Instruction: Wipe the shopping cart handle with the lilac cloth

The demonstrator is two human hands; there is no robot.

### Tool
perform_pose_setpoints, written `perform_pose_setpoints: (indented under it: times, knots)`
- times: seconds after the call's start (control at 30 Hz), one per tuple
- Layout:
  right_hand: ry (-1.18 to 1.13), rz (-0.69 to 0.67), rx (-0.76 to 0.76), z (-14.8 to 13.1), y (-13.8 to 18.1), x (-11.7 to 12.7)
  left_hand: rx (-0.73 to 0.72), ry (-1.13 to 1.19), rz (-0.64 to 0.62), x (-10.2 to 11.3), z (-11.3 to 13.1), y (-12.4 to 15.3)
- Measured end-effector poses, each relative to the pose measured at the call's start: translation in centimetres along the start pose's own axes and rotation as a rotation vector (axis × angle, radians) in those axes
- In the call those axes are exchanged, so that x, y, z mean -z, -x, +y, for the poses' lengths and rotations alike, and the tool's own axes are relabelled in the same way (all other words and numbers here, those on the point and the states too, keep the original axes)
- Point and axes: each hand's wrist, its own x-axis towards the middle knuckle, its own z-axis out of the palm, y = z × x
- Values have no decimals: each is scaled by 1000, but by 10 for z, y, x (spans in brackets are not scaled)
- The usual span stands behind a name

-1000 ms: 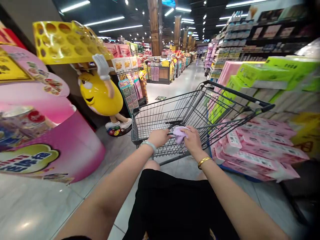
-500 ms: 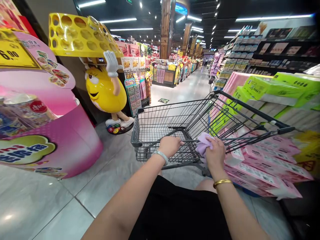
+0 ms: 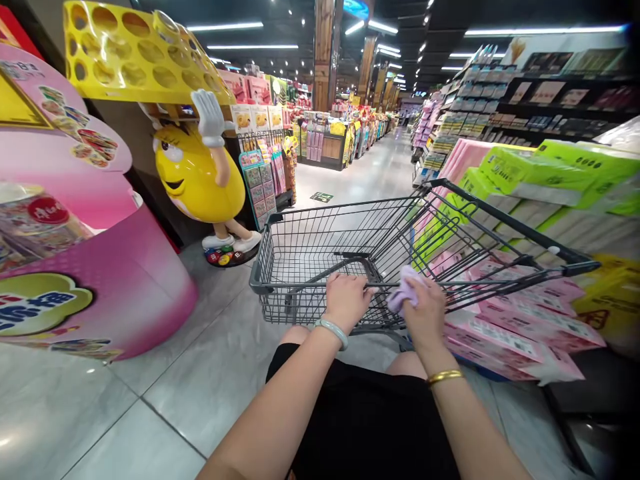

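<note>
A dark grey wire shopping cart (image 3: 310, 230) stands sideways in front of me, its basket bare inside. My left hand (image 3: 347, 298), with a pale bangle at the wrist, is closed over the cart's near top rail. Just right of it, my right hand (image 3: 425, 310), wearing a gold bangle, grips a bunched lilac cloth (image 3: 407, 288) against the same rail. The cloth wraps partly about the rail; the fingertips behind it are hidden. The cart's handle (image 3: 570, 257) extends to the right, away from both hands.
Left stands a pink display bin (image 3: 155, 287) of packaged goods, with a yellow candy-character figure (image 3: 200, 180) behind it. Stacked green packs (image 3: 540, 170) and pink packs (image 3: 515, 333) crowd the cart's right side. A tiled aisle (image 3: 385, 160) runs ahead between shelves.
My left hand has shifted right along the rail, closer to the cloth. My right hand with the cloth has moved slightly left. The view has tilted and turned a little.
</note>
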Motion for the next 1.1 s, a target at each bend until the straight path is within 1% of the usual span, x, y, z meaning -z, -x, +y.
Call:
perform_pose_setpoints:
  times: [0.07, 0.1, 0.13, 0.17, 0.23, 0.27, 0.3, 0.33, 0.4, 0.47, 0.5, 0.53, 0.63, 0.67, 0.7, 0.73, 0.77, 0.83, 0.87, 0.9, 0.97, 1.03, 1.1]
  knots:
    - [-22, -125, 131, -9, 5, -1, 19, 3, 36, -1, 1, 3]
    - [-37, -148, 160, -11, 7, 0, 22, 3, 48, -2, 1, 5]
    - [-46, -134, 148, -11, 7, 2, 20, 4, 53, -2, 2, 6]
    - [-46, -92, 102, -10, 7, 4, 19, 3, 54, -2, 2, 7]
    - [-17, 24, -38, -8, 5, 8, 23, 0, 53, -1, 2, 9]
    - [0, 62, -91, -10, 5, 8, 27, -2, 52, 0, 2, 10]
    - [9, 70, -106, -15, 6, 8, 29, -4, 50, 0, 1, 11]
    - [5, 42, -80, -22, 8, 6, 31, -6, 48, 1, 1, 12]
    - [-40, -75, 49, -36, 15, 4, 29, -13, 43, 2, 1, 13]
    - [-100, -159, 164, -41, 21, 5, 18, -22, 41, 3, 0, 15]
    - [-116, -152, 171, -37, 22, 7, 11, -25, 40, 4, -1, 16]
    - [-112, -112, 141, -30, 23, 11, 3, -27, 41, 4, -1, 17]
    - [-19, 114, -68, -4, 20, 26, -14, -17, 53, 4, -4, 19]
    - [13, 158, -108, 0, 20, 29, -17, -12, 57, 4, -4, 20]
    - [33, 157, -105, 0, 20, 32, -19, -8, 59, 5, -4, 21]
    - [39, 112, -60, -4, 21, 33, -17, -8, 59, 5, -3, 22]
    - [34, 34, 12, -10, 22, 33, -9, -11, 59, 5, -2, 23]
    - [0, -140, 162, -23, 25, 33, 17, -22, 67, 5, 3, 26]
    - [-19, -185, 202, -27, 25, 33, 27, -25, 78, 5, 7, 27]
    - [-32, -192, 213, -29, 25, 34, 30, -20, 89, 5, 11, 28]
    - [-18, -128, 176, -24, 22, 39, -7, 9, 98, 2, 22, 29]
    - [44, -45, 114, -17, 19, 45, -82, 38, 91, -3, 34, 27]
    - [95, -7, 88, -14, 19, 50, -154, 43, 77, -9, 45, 24]
